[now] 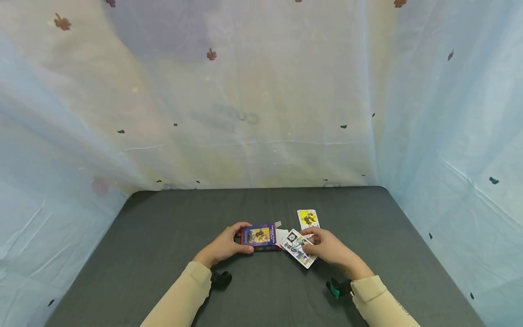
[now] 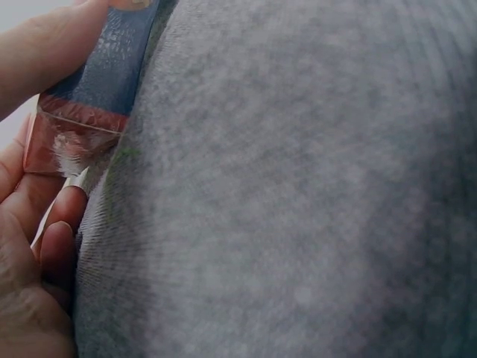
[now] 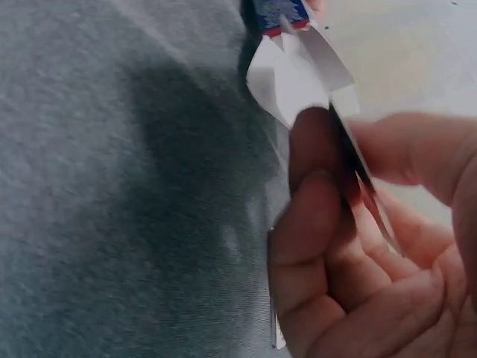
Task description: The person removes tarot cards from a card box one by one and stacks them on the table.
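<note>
A purple and red card box (image 1: 259, 236) lies on the dark table, its white end flap (image 1: 281, 235) open toward the right. My left hand (image 1: 224, 245) grips the box's left end between thumb and fingers; the left wrist view shows the box's blue and red end (image 2: 89, 112) under the thumb. In my right hand (image 1: 328, 247) a white-edged picture card (image 1: 296, 247) is pinched, tilted, with its corner close to the flap. Behind that hand lies a yellow picture card (image 1: 307, 218) on the table, partly covered. How many cards are pinched I cannot tell.
The dark cloth-covered table (image 1: 184, 209) ends at a pale plastic sheet (image 1: 253, 136) hung behind and along both sides. Black straps (image 1: 221, 280) sit at the wrists.
</note>
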### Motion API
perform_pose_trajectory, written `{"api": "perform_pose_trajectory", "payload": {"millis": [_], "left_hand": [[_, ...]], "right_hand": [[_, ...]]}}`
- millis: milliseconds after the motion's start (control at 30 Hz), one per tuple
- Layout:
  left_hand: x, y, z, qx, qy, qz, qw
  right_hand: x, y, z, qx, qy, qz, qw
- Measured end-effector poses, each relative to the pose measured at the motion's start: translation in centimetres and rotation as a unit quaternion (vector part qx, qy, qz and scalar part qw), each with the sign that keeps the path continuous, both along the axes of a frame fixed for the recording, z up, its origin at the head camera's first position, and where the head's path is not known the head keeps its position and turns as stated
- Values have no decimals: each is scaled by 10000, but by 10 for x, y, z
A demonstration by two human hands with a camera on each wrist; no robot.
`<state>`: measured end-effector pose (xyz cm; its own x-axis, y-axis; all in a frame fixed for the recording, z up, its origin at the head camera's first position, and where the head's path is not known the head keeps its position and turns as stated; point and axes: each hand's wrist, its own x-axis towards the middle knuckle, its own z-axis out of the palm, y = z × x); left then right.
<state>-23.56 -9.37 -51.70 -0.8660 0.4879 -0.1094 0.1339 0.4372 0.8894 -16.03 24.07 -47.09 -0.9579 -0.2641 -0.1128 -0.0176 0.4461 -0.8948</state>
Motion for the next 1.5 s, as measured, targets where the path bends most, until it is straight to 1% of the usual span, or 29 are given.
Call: {"api": "perform_pose_trajectory", "payload": {"millis": [100, 167, 267, 400, 600, 733, 833, 967, 1067, 1200, 1367, 1500], "left_hand": [[0, 0, -1, 25, 7, 0, 10000], [0, 0, -2, 1, 21, 11, 10000], [1, -1, -2, -53, -1, 51, 10000], [1, 0, -2, -22, 5, 55, 10000], [0, 1, -1, 38, 7, 31, 10000], [1, 1, -2, 41, 10, 44, 10000], [1, 1, -2, -15, -12, 101, 9999], [1, 2, -1, -23, -38, 161, 9999], [2, 2, 0, -34, -51, 168, 9998], [2, 2, 0, -79, -58, 191, 9998], [3, 2, 1, -94, -17, 210, 9997], [2, 2, 0, -101, 16, 194, 9998]], "right_hand": [[-6, -1, 1, 53, 113, -764, 9970], [-10, -1, 0, 75, 275, -1282, 9913], [-19, 0, -3, 153, 583, -1833, 9812], [-28, 2, -4, 207, 818, -2201, 9718], [-38, 6, -10, 409, 778, -2637, 9606], [-42, 7, -17, 814, 773, -2835, 9524], [-43, 8, -22, 1210, 783, -2975, 9438], [-42, 9, -25, 1546, 735, -3124, 9344], [-42, 11, -27, 1684, 635, -3118, 9329], [-39, 13, -29, 1861, 532, -3001, 9341], [-39, 14, -30, 2006, 577, -2924, 9332], [-39, 13, -29, 2100, 605, -2949, 9302]]}}
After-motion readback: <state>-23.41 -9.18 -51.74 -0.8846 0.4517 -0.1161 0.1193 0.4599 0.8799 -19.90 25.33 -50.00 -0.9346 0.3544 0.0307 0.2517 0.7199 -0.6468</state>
